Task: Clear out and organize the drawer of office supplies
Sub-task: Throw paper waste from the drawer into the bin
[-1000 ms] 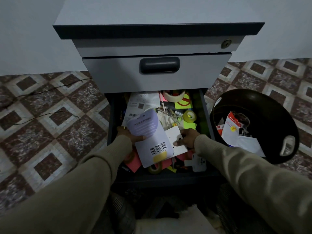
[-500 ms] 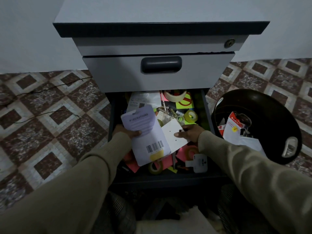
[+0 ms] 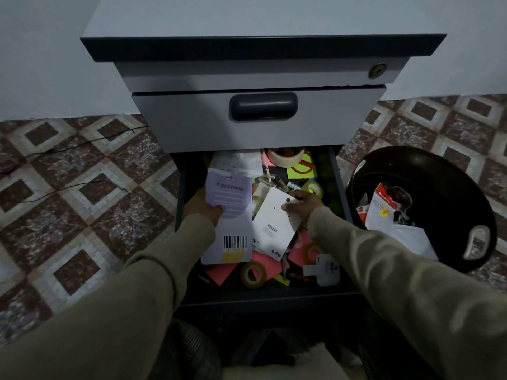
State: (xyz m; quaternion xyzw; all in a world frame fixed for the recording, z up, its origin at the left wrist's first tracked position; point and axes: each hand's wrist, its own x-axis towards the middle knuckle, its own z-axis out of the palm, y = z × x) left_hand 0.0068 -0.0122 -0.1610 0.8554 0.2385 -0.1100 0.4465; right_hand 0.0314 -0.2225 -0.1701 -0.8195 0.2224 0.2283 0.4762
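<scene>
Two hands hold cards (lilac card reads "PRECAUTIONS").

Four tape rolls show: one beige masking tape roll and three yellowish-clear ones. Two white packaging cards, one round black bin

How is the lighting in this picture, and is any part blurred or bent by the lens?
Head view: dim, bluish light; the open drawer is darkest along its walls. The purple card in the left hand reads "PRECAUTIONS", so the centre is fairly sharp. The wide lens bends the floor tiles and stretches the sleeves near the edges. No strong glare.
</scene>
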